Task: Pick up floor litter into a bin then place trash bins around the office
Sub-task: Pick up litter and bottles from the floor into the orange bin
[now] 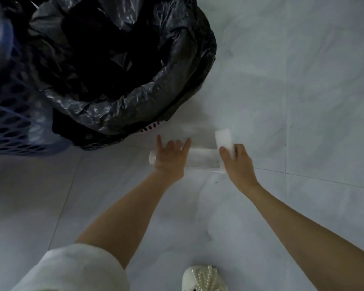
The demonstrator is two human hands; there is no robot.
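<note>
Left hand point(171, 157) lies with spread fingers on a clear bottle point(200, 158) on the floor point(303, 101); right hand point(237, 162) grips a white wad point(223, 138) beside it; the lined bin point(122, 66) waits just ahead; both pieces remain unbinned, and bin placement seems untouched.

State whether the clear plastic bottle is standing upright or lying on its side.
Lying on its side: the clear plastic bottle stretches sideways across the floor tiles, between both hands, cap end pointing left.
</note>
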